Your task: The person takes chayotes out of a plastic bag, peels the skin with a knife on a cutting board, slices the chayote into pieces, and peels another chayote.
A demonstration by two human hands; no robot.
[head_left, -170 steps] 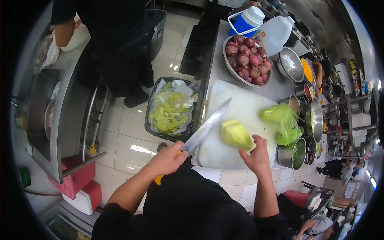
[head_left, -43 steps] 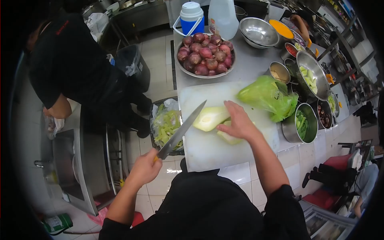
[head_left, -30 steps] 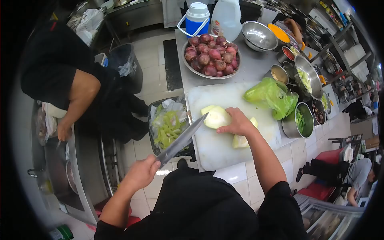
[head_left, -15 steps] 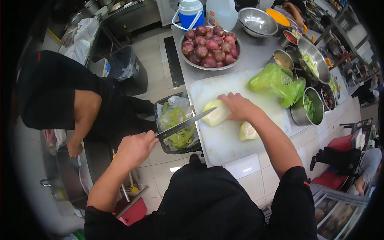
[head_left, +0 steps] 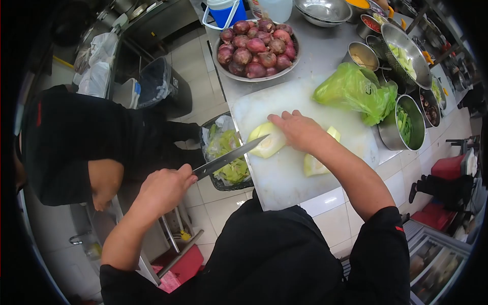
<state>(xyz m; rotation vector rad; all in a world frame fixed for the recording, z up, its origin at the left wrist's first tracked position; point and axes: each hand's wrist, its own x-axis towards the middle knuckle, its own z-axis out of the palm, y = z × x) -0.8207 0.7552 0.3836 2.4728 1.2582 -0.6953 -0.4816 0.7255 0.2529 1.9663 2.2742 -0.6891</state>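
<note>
My left hand [head_left: 165, 189] is closed round the handle of a large knife [head_left: 223, 161]. The blade points up and right, its tip over the cut face of a pale green vegetable half [head_left: 267, 141] on the white cutting board [head_left: 284, 190]. My right hand [head_left: 300, 130] grips the right side of that half, thumb and fingers round it. Another pale green piece [head_left: 316, 165] lies on the board below my right forearm. A green plastic bag [head_left: 356, 91] rests at the board's upper right.
A bowl of red onions [head_left: 256, 51] stands above the board. Steel pots [head_left: 404, 124] and a colander [head_left: 406, 56] line the right. A bin of green peelings [head_left: 226, 152] is beside the table's left edge. A person in black [head_left: 76, 142] stands at the left.
The knife and my left hand have come up from lower down, and the tip now reaches the vegetable's cut face. My right hand has stayed on that half. The person at the left has leaned lower.
</note>
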